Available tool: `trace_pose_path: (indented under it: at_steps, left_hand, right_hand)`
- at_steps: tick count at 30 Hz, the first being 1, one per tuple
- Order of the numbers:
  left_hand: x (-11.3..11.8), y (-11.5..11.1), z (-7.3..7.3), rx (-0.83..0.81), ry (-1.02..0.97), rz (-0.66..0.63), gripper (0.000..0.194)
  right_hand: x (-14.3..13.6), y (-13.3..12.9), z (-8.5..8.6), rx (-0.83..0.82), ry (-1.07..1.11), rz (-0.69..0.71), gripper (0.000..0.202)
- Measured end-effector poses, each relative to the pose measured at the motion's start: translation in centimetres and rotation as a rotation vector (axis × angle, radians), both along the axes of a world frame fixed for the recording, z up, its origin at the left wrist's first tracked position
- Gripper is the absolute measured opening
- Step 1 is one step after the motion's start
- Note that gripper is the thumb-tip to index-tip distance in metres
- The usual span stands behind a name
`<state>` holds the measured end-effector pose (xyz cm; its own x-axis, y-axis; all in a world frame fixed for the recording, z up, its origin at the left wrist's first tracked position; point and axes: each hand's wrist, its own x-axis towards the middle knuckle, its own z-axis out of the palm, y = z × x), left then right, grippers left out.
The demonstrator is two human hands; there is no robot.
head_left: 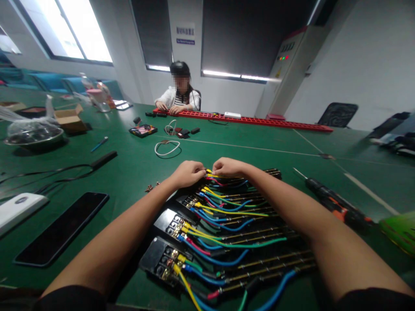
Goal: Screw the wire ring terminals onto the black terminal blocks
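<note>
Nearest me, a black rectangular plastic terminal block [152,257] is lying left of looping coloured wires [228,262] on the green tabletop [132,157]. Farther off, a thin yellow wire [211,176] is running crosswise between my left hand [188,173] and right hand [228,167], both close, fingertips pressing together; my fingers are hiding its ends, so I cannot tell whether they are pinching it.

Black terminal blocks [162,261] sit in a row on the green bench [129,172], brassy screws showing along one side. Yellow, blue, red and green wires [215,261] fan out from them, over dark strips [269,261] lined with thin brass-coloured bars; both hands [192,174] [227,167] pinch at the farthest wires.
</note>
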<state>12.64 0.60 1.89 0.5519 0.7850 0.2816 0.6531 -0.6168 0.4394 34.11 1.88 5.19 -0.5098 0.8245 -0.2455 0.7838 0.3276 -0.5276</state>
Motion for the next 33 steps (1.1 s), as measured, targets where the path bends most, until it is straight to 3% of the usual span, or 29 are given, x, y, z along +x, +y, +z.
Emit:
trace_pose_path:
  at_steps: [12,20,24,33]
  left_hand:
    - [0.2,0.4,-0.5,-0.011,0.013,0.057,0.031]
    - [0.5,1.0,-0.7,0.066,-0.078,0.121,0.035]
    - [0.8,1.4,-0.6,0.085,-0.101,0.14,0.034]
    - [0.9,2.0,-1.0,0.058,-0.121,0.153,0.035]
  right_hand:
    - [0.5,-0.1,0.1,-0.088,0.098,-0.005,0.012]
    - [1.0,0.2,0.1,-0.158,0.177,0.06,0.05]
    - [1.2,0.4,0.3,-0.188,0.205,0.105,0.06]
    - [1.8,1.5,-0.2,-0.221,0.165,0.184,0.034]
